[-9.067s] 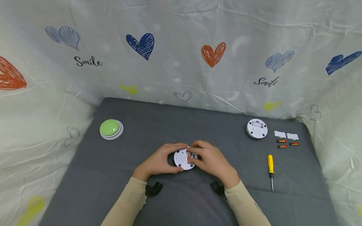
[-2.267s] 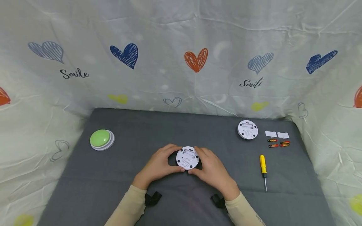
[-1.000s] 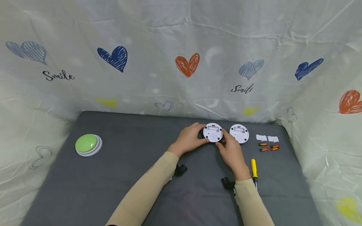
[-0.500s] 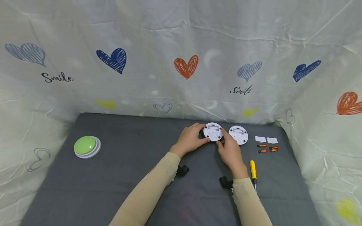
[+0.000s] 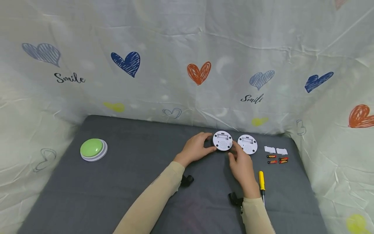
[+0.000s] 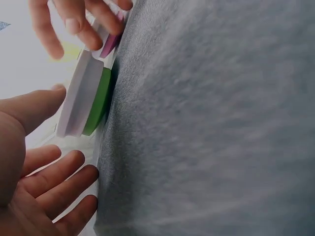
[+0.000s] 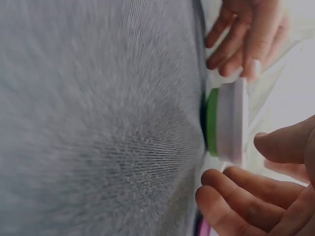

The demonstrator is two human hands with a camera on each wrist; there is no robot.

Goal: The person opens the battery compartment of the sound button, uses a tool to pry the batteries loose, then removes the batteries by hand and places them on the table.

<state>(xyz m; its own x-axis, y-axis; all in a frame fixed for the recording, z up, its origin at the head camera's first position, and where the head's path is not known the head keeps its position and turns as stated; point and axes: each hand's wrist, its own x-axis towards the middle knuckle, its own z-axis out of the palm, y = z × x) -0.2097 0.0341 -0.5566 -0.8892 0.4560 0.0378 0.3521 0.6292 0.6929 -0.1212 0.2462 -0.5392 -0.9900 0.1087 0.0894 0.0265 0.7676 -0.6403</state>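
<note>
White device (image 5: 223, 141) between two loosely spread hands (image 5: 195, 149) (image 5: 243, 166)

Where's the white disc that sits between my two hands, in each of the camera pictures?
Head: the white disc is right of centre, between the left hand and right hand.
Left wrist: left of centre, edge-on, green side toward the cloth.
Right wrist: right of centre, edge-on.
Shared landmark: the gray cloth, right in the left wrist view, left in the right.

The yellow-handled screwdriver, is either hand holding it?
No, the yellow-handled screwdriver lies on the grey cloth, apart from the left hand and the right hand.
</note>
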